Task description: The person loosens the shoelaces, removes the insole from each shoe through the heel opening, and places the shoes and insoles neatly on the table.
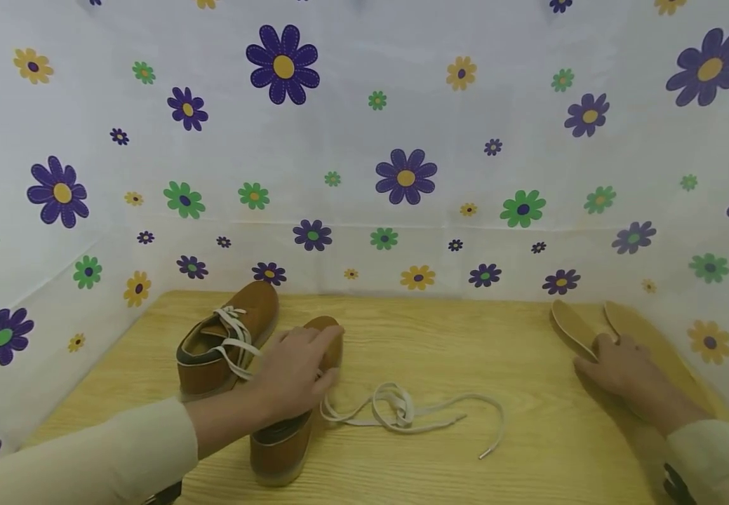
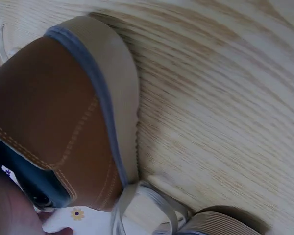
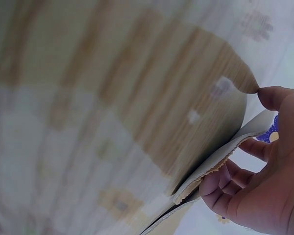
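Note:
Two brown lace-up shoes stand on the left of the table. My left hand (image 1: 295,372) grips the nearer shoe (image 1: 281,454) around its front part, hiding its tongue and eyelets. In the left wrist view that shoe's heel (image 2: 44,98) fills the left side. The other shoe (image 1: 247,315) sits to its left, toe pointing away, with a white lace (image 1: 234,330) threaded through it. Over on the right, my right hand (image 1: 619,375) pinches a tan insole (image 1: 572,328). A second insole (image 1: 654,347) is beside it. The right wrist view shows the insole's pale edge (image 3: 225,152) between thumb and fingers.
A loose white shoelace (image 1: 402,407) lies tangled right of the nearer shoe. The light wooden table (image 1: 440,337) runs back to a white cloth (image 1: 351,133) printed with flowers, which also encloses both sides.

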`<state>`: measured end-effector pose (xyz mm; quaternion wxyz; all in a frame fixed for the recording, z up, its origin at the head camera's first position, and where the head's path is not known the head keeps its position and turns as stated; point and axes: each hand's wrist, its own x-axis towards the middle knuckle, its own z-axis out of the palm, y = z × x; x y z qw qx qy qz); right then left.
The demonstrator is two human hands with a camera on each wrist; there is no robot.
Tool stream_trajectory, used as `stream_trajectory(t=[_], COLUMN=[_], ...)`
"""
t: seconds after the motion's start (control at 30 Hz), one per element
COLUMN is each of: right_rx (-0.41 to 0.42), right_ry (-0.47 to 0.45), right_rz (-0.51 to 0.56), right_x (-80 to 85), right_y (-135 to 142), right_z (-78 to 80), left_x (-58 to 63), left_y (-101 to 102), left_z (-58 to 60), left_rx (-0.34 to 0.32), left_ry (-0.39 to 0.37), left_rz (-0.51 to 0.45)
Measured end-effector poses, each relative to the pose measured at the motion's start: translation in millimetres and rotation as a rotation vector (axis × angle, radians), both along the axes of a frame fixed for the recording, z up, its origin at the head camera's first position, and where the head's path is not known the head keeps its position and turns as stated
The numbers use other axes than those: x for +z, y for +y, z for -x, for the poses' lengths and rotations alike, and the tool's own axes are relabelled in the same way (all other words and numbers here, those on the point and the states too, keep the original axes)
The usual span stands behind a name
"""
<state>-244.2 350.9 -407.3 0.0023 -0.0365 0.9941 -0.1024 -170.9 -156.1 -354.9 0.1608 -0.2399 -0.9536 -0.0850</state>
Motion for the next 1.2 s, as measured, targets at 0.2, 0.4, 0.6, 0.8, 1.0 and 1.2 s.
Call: stream_trajectory(t=[0.2,0.4,0.6,0.8,1.0,1.2], right_rx=[-0.017,-0.060,-0.024,0.006,-0.001,-0.011], right_ry=[-0.008,-0.035,-0.004,0.021,0.017,0.007], right_rz=[-0.005,0.002,0.027,0.044,0.036,0.029], right_x=[3.4,5.2,2.6,1.6,1.5,2.2], right_y=[-3,-4,-6,-10,-10,-10], right_z=[-2.4,-4.9,-4.3,-3.4,-1.0,1.0], left_x=[5.6,15.0,16.0,17.3,25.5,50.7], left_y=[-4,3,2,-3,-4,-15], left_z=[2.6,9.1,15.7,16.0,12.9,12.5], left_rx=[0.241,0.320,0.307,0.299,0.252,0.195], left_ry=[-0.307,-0.548,-0.593,-0.564,-0.565,-0.515], left_rz=[0.080,0.108,0.056,0.055,0.033,-0.012])
